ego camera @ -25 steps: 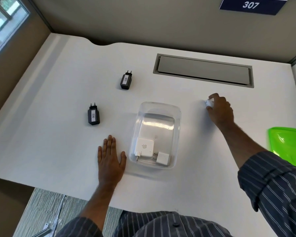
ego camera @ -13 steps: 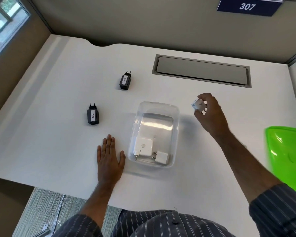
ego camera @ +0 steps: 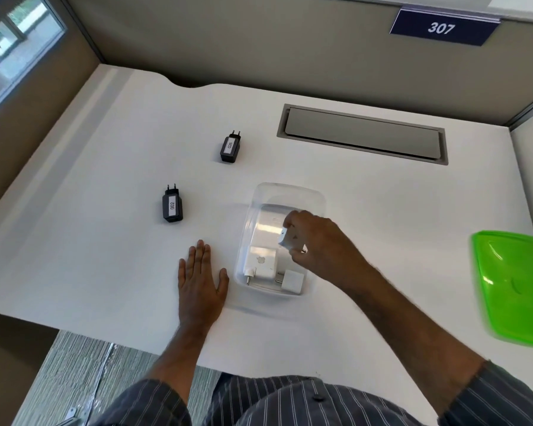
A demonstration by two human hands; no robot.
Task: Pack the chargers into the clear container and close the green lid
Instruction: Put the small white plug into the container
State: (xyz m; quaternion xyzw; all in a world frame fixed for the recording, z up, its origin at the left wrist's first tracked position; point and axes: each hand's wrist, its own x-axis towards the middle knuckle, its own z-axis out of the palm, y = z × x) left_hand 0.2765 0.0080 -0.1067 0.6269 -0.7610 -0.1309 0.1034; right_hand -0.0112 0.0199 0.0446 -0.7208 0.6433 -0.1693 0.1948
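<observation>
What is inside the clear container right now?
Two white chargers lie at the near end of the clear container: a large one and a small one. The right hand, holding a third, covers part of the floor.

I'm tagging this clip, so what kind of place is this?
Probably an office cubicle: a white desk with a cable hatch, partition walls, and a sign reading 307.

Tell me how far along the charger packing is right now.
Done: two white chargers, a large one and a small one, lie in the container. In hand: the right hand holds a third white charger over the container; the left hand rests flat beside it. Left: two black chargers, 002 and 026, sit on the desk, and the green lid is off.
</observation>
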